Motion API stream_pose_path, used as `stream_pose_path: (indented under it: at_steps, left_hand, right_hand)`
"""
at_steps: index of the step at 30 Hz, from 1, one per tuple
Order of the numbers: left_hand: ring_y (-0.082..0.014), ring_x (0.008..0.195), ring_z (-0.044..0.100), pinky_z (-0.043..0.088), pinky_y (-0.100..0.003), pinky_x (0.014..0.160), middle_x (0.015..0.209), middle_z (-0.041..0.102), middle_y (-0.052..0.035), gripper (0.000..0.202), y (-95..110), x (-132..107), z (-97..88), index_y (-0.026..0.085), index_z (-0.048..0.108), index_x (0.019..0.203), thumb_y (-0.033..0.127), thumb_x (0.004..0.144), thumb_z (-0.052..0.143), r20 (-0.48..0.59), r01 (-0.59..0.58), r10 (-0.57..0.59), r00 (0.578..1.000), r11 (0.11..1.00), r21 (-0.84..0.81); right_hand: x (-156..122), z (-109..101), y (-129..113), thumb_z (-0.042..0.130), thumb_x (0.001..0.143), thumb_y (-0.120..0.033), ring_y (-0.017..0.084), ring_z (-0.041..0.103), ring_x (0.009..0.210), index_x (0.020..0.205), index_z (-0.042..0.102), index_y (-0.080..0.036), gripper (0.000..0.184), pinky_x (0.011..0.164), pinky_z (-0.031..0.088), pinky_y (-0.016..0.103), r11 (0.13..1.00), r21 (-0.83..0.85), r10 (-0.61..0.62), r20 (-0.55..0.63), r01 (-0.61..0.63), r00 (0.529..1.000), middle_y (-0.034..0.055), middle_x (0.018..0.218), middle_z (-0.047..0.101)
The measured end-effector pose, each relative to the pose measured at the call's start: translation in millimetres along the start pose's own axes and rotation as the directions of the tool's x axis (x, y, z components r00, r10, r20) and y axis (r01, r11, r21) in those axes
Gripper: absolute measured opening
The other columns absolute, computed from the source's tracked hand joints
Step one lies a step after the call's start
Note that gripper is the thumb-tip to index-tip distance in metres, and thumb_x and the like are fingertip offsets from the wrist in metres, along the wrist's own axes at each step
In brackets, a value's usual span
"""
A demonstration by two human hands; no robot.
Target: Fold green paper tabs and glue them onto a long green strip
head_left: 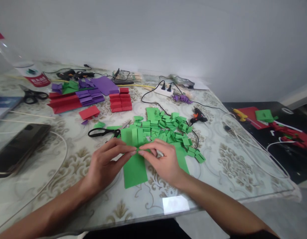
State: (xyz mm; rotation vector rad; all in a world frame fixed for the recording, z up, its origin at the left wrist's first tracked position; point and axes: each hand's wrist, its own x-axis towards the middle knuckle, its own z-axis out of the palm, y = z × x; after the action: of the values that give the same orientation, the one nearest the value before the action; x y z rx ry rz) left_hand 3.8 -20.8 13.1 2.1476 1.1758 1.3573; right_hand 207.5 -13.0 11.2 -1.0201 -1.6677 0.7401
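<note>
A green paper strip lies on the table in front of me, partly folded into pleats at its far end. My left hand and my right hand meet at the middle of it, fingertips pinching the paper at a fold. Just behind them sits a heap of several small green paper pieces. Black-handled scissors lie just beyond my left hand.
Red pleated paper, purple paper and more red sheets lie at the back left. A glue gun, power strip, cables, a phone, second scissors and a bottle stand around. The table edge drops off at right.
</note>
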Motion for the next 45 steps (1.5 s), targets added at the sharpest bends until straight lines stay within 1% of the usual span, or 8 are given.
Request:
stream_pose_path:
  at_steps: [3, 8, 15, 21, 26, 37, 40, 45]
  left_hand:
    - [-0.0128, 0.070, 0.066, 0.053, -0.023, 0.064, 0.085, 0.069, -0.0006, 0.023, -3.7, -5.8, -3.0, 0.029, 0.079, 0.103, 0.012, 0.089, 0.072, -0.011, -0.073, 0.074, 0.997, 0.991, 0.110]
    - [-0.0140, 0.071, 0.066, 0.053, -0.026, 0.070, 0.085, 0.069, -0.0003, 0.034, -12.6, -9.0, -7.2, 0.034, 0.078, 0.109, 0.008, 0.087, 0.072, 0.002, -0.251, 0.260, 0.966, 0.930, 0.267]
    - [-0.0160, 0.072, 0.066, 0.052, -0.031, 0.072, 0.086, 0.070, -0.0003, 0.027, -11.2, -2.8, -6.1, 0.031, 0.075, 0.105, 0.011, 0.088, 0.071, 0.051, -0.322, 0.320, 0.946, 0.913, 0.252]
    - [-0.0244, 0.091, 0.066, 0.054, -0.037, 0.079, 0.099, 0.065, -0.0052, 0.038, -4.1, -2.9, -7.3, 0.026, 0.056, 0.114, 0.014, 0.082, 0.074, -0.021, -0.085, 0.089, 0.996, 0.983, 0.161]
    - [-0.0227, 0.098, 0.065, 0.051, -0.035, 0.085, 0.106, 0.065, -0.0056, 0.030, -0.4, 2.5, -11.5, 0.025, 0.063, 0.115, 0.006, 0.092, 0.055, 0.056, -0.033, 0.027, 0.998, 0.994, 0.106]
    - [-0.0165, 0.079, 0.059, 0.047, -0.030, 0.073, 0.086, 0.062, -0.0006, 0.007, 0.6, 6.3, -4.9, 0.022, 0.068, 0.091, 0.025, 0.096, 0.064, 0.133, 0.215, -0.200, 0.971, 0.971, -0.106]
    - [-0.0156, 0.076, 0.057, 0.044, -0.028, 0.068, 0.083, 0.061, -0.0001, 0.015, 1.5, 6.4, -3.3, 0.022, 0.068, 0.087, 0.030, 0.097, 0.063, 0.147, 0.318, -0.292, 0.945, 0.926, -0.204]
    - [-0.0139, 0.067, 0.056, 0.044, -0.026, 0.063, 0.070, 0.061, 0.0022, 0.027, 1.1, 8.9, -1.7, 0.020, 0.062, 0.079, 0.042, 0.094, 0.067, 0.256, 0.575, -0.515, 0.818, 0.731, -0.367]
  right_hand:
    - [-2.7, -0.2, -5.2, 0.071, 0.089, -0.022, 0.012, 0.058, 0.054, 0.096, 0.076, -0.022, 0.008, 0.053, 0.052, 0.025, 0.980, 0.150, 0.121, 0.096, -0.135, 0.988, -0.0043, 0.060, 0.060]
    - [0.1, 1.1, -8.8, 0.074, 0.088, -0.035, 0.018, 0.076, 0.072, 0.095, 0.070, -0.020, 0.017, 0.063, 0.065, 0.029, 0.778, 0.466, 0.339, 0.251, -0.420, 0.907, 0.0024, 0.079, 0.076]
    - [4.4, 4.2, -0.5, 0.081, 0.079, -0.030, 0.016, 0.073, 0.066, 0.093, 0.062, -0.022, 0.024, 0.059, 0.064, 0.028, 0.717, 0.520, 0.406, 0.231, -0.465, 0.884, -0.0034, 0.070, 0.070]
    - [2.8, 4.4, 1.3, 0.071, 0.082, -0.020, 0.013, 0.066, 0.058, 0.111, 0.060, -0.025, 0.031, 0.057, 0.060, 0.024, 0.844, 0.429, 0.301, 0.119, -0.323, 0.946, -0.0069, 0.067, 0.062]
    - [-3.6, 5.2, 1.0, 0.067, 0.088, -0.016, 0.013, 0.067, 0.065, 0.120, 0.063, -0.024, 0.033, 0.061, 0.057, 0.023, 0.980, 0.176, 0.084, 0.029, -0.088, 0.996, -0.0020, 0.074, 0.067]
    - [-5.9, 4.1, 0.5, 0.065, 0.089, -0.014, 0.015, 0.073, 0.069, 0.106, 0.065, -0.023, 0.020, 0.058, 0.057, 0.022, 0.997, -0.032, -0.074, -0.016, 0.073, 0.997, 0.0017, 0.081, 0.074]
    - [-5.9, 4.7, 2.0, 0.068, 0.088, -0.016, 0.016, 0.074, 0.069, 0.103, 0.060, -0.023, 0.018, 0.060, 0.057, 0.023, 0.998, -0.028, -0.056, -0.040, 0.054, 0.998, 0.0011, 0.080, 0.075]
    - [-7.4, 5.5, 3.1, 0.071, 0.086, -0.020, 0.017, 0.074, 0.070, 0.101, 0.051, -0.024, 0.026, 0.067, 0.056, 0.026, 0.999, -0.045, 0.013, -0.081, -0.016, 0.997, -0.0003, 0.077, 0.076]
